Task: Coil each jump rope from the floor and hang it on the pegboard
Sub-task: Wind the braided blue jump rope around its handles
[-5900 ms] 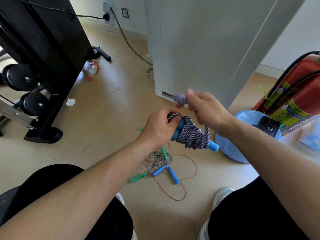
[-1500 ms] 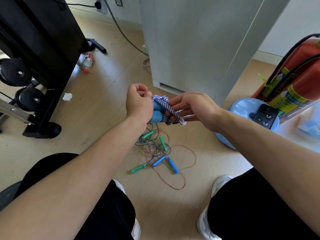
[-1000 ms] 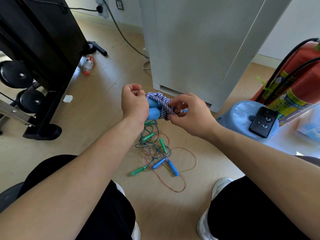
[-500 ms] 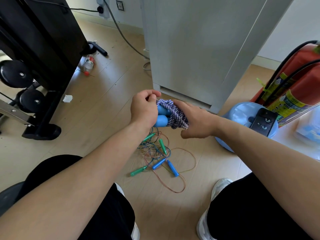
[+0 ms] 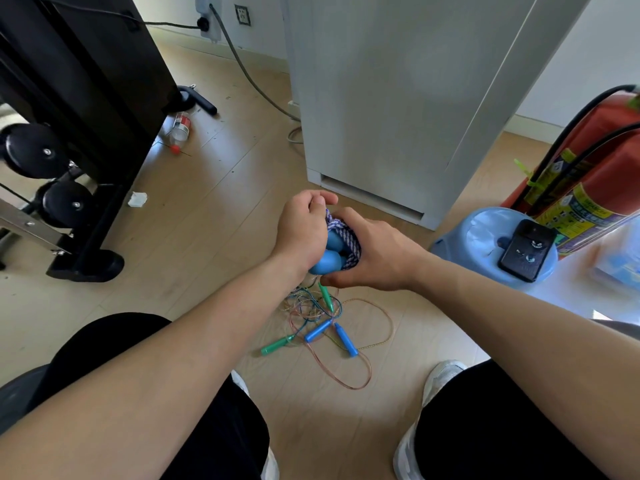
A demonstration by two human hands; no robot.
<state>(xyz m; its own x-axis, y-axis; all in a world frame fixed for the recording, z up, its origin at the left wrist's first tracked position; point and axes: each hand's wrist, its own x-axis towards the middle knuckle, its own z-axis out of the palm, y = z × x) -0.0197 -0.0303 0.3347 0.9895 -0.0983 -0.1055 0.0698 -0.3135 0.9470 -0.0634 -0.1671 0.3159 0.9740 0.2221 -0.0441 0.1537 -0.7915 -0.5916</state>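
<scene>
A coiled purple-and-white braided jump rope (image 5: 344, 235) with light blue handles (image 5: 329, 261) is pressed between both hands above the floor. My left hand (image 5: 303, 230) grips the handles from the left side. From the right, my right hand (image 5: 375, 256) is cupped around the rope bundle. On the floor below lies a tangle of thin jump ropes (image 5: 325, 317), with green handles (image 5: 277, 346) and blue handles (image 5: 344, 339). No pegboard is in view.
A grey cabinet (image 5: 398, 98) stands just beyond the hands. A black weight rack (image 5: 69, 133) is at the left. At the right, a blue stool (image 5: 481, 237) carries a phone (image 5: 526, 251), beside red fire extinguishers (image 5: 595, 161). A bottle (image 5: 180, 126) lies on the floor. My knees frame the bottom.
The rope wrapped from a loose bundle into a tight coil around the handles. My right hand stopped pulling the rope end and closed around the coil, and both hands dropped slightly lower.
</scene>
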